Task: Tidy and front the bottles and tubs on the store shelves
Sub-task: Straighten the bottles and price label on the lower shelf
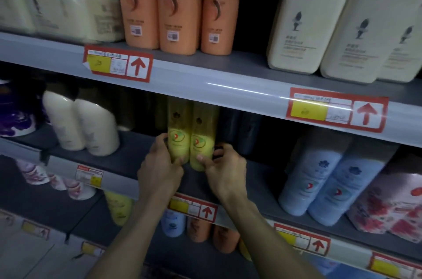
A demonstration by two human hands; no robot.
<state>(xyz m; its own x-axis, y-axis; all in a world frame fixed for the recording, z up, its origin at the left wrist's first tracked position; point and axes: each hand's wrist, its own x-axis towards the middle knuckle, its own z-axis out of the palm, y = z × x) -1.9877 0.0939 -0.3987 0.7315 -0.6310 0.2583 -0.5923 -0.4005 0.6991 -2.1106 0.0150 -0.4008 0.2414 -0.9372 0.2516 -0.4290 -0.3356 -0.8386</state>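
Observation:
Two yellow bottles stand upright side by side on the middle shelf [127, 164], set back from its front edge. My left hand [159, 164] grips the left yellow bottle [179, 132] low on its side, thumb across its front. My right hand [225, 169] wraps around the base of the right yellow bottle [203, 139], thumb on its front. Dark bottles [242, 127] stand just to the right of the pair, partly in shadow.
White bottles [84, 125] stand left of the yellow pair, light blue bottles [319, 178] and a floral pack [388, 205] to the right. Orange bottles [175, 4] and cream bottles [303, 18] fill the upper shelf. Price tags with red arrows line the shelf rails. More bottles stand on the lower shelf.

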